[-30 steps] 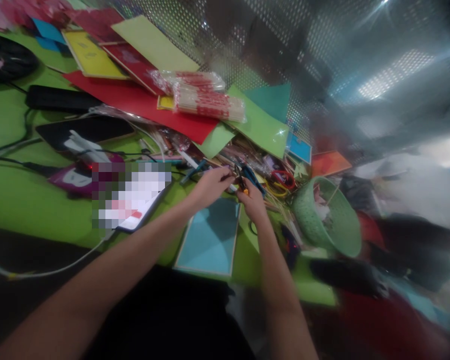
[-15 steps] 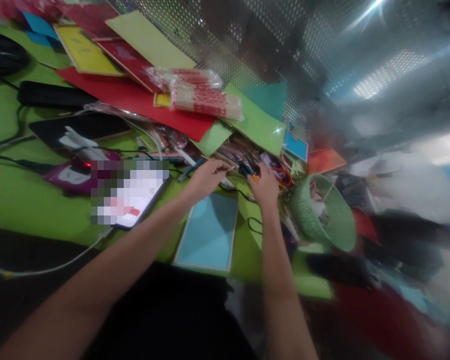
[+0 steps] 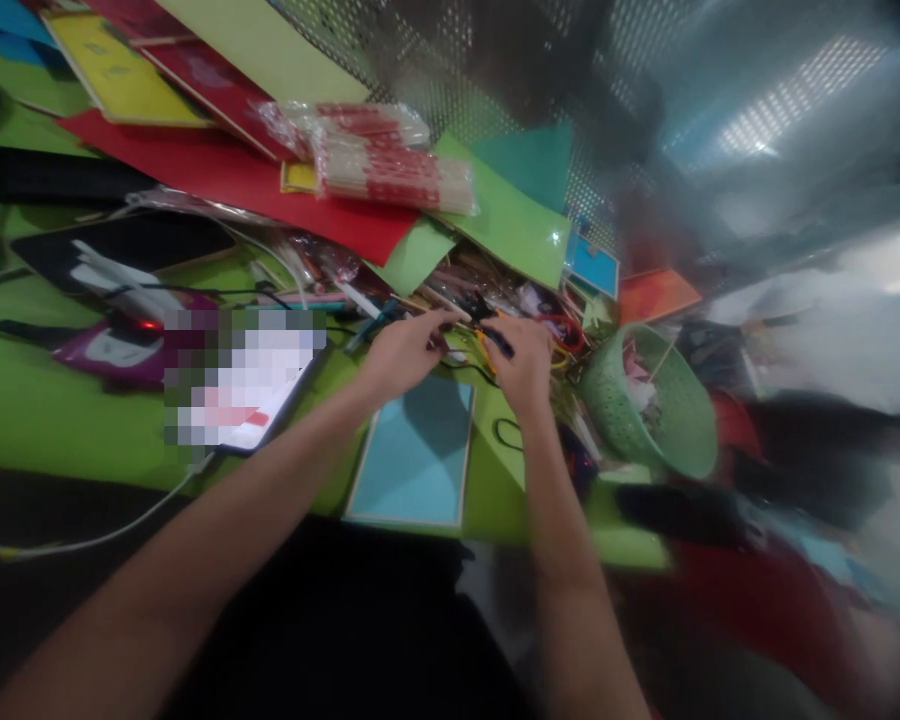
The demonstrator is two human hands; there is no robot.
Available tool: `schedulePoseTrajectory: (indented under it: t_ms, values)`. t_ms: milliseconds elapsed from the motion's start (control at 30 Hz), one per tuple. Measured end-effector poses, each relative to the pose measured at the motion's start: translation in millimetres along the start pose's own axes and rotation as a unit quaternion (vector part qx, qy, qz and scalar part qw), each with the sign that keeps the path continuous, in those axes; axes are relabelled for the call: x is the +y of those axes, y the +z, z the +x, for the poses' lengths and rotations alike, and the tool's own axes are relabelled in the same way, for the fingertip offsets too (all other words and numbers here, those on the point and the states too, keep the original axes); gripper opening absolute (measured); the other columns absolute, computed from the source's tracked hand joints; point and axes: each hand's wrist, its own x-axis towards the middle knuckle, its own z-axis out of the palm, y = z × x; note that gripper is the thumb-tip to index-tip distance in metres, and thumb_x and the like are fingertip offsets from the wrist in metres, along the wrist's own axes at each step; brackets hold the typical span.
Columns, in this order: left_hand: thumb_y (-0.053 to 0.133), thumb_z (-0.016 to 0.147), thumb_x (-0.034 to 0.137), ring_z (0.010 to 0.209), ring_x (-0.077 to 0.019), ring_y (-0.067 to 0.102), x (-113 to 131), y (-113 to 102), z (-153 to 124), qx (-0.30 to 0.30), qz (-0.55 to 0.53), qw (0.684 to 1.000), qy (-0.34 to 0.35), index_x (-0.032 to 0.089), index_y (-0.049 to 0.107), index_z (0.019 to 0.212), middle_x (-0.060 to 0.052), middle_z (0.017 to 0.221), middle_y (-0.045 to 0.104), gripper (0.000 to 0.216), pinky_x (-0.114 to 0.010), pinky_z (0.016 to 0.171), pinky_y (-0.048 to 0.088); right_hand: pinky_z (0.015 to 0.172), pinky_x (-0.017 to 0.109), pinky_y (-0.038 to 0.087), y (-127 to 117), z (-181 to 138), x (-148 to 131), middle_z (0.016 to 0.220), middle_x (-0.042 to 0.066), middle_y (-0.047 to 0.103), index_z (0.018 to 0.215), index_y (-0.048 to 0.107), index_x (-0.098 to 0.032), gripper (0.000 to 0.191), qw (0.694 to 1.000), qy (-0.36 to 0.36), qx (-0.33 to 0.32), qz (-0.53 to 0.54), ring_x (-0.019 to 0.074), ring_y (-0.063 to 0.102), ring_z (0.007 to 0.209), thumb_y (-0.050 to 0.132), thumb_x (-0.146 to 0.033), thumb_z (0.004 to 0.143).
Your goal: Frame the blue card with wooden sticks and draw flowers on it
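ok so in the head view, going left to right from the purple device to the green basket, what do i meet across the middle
Purple device, phone with a lit screen, left hand, right hand, green basket.

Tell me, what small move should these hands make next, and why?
I'd perhaps bring the left hand slightly closer to the dark tool. The right hand grips that tool, and the left hand's curled fingers are just across a small gap from it, above the far end of the blue panel. Whether they hold anything is too blurred to tell.
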Motion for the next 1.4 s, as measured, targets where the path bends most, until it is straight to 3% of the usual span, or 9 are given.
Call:
schedulePoseTrajectory:
  t_ms: [133,267,500,667,1067,1300,1400]
  values:
    - [0.064,0.082,0.011,0.089,-0.0222,0.073,10.6,4.7,-4.6,-0.045,0.015,0.999,0.012,0.023,0.067,0.139,-0.003,0.097,0.080,0.058,-0.029,0.083,0.051,0.100,0.043,0.039,-3.2,-24.2,-24.1,0.106,0.007,0.077,0.101,0.080,-0.026,0.018,0.999,-0.029,-0.033,0.018,0.0269,0.062,0.106,0.063,-0.032,0.101]
    - [0.065,0.080,0.009,0.086,-0.0206,0.073,13.1,6.7,-5.3,-0.083,0.031,0.996,0.016,0.022,0.069,0.136,-0.002,0.094,0.081,0.058,-0.028,0.083,0.052,0.091,0.042,0.039,5.5,-33.6,-25.3,0.100,0.010,0.074,0.097,0.079,-0.023,0.018,0.998,-0.021,-0.066,-0.011,0.0284,0.058,0.102,0.061,-0.025,0.100]
    - [0.065,0.085,0.022,0.090,-0.0225,0.072,2.6,-30.5,3.9,-0.012,0.101,0.994,-0.034,0.019,0.078,0.108,-0.005,0.097,0.080,0.026,-0.030,0.082,0.051,0.086,0.041,0.039,10.1,-33.7,-7.6,0.095,0.010,0.075,0.095,0.078,-0.022,0.018,0.994,-0.042,-0.094,0.027,0.0283,0.059,0.095,0.061,-0.023,0.100]
    - [0.068,0.084,0.024,0.085,-0.0215,0.071,-0.3,-43.9,3.6,-0.026,0.137,0.989,-0.046,0.021,0.080,0.095,-0.004,0.092,0.080,0.016,-0.029,0.078,0.048,0.082,0.040,0.039,15.1,-35.9,-6.4,0.090,0.009,0.074,0.090,0.078,-0.021,0.015,0.993,-0.052,-0.103,0.021,0.0284,0.059,0.092,0.064,-0.021,0.097]
    - [0.069,0.071,0.018,0.080,-0.0238,0.069,-8.4,-27.2,0.8,-0.133,0.220,0.966,-0.015,0.025,0.077,0.074,-0.003,0.078,0.076,0.011,-0.030,0.071,0.043,0.083,0.042,0.041,20.8,-35.1,-9.2,0.092,0.010,0.075,0.092,0.079,-0.021,0.017,0.991,-0.041,-0.125,0.031,0.0302,0.061,0.095,0.062,-0.022,0.097]
    - [0.064,0.068,0.017,0.079,-0.0235,0.068,-12.1,-22.1,1.2,-0.149,0.242,0.959,-0.009,0.025,0.072,0.073,-0.003,0.079,0.076,0.012,-0.030,0.070,0.044,0.083,0.040,0.043,-4.2,-36.5,4.5,0.092,0.006,0.077,0.090,0.078,-0.023,0.014,0.994,0.001,-0.096,0.052,0.0264,0.061,0.092,0.066,-0.021,0.096]
    - [0.065,0.069,0.019,0.080,-0.0235,0.068,-14.9,-22.5,2.2,-0.152,0.240,0.959,-0.010,0.025,0.070,0.071,-0.002,0.080,0.075,0.008,-0.029,0.070,0.043,0.081,0.039,0.043,-10.1,-40.0,6.2,0.089,0.006,0.077,0.085,0.078,-0.023,0.015,0.991,0.002,-0.125,0.038,0.0263,0.062,0.091,0.067,-0.019,0.095]
